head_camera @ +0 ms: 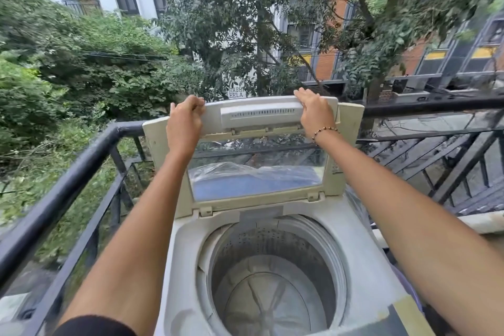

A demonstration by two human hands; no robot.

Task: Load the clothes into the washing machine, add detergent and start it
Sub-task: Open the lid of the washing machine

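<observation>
washer [191,240] off-white, lid [256,117] cream with clear pane, drum [272,267] grey perforated, railing [68,180] black, bracelet [324,131] brown-gold beads

The washer [272,267] front runs off the bottom edge. Fingertips of both hands [185,123] curl behind the lid [259,144], unseen. Sign lettering behind is part hidden.

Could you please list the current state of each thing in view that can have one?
White top-loading washing machine: open, on a balcony.
Cream folding lid with clear window: raised upright, folded at its hinge.
Grey perforated metal drum: empty, no clothes visible.
Left hand: fingers gripping the lid's top edge.
Right hand: resting on the lid's top edge, beaded bracelet on the wrist.
</observation>
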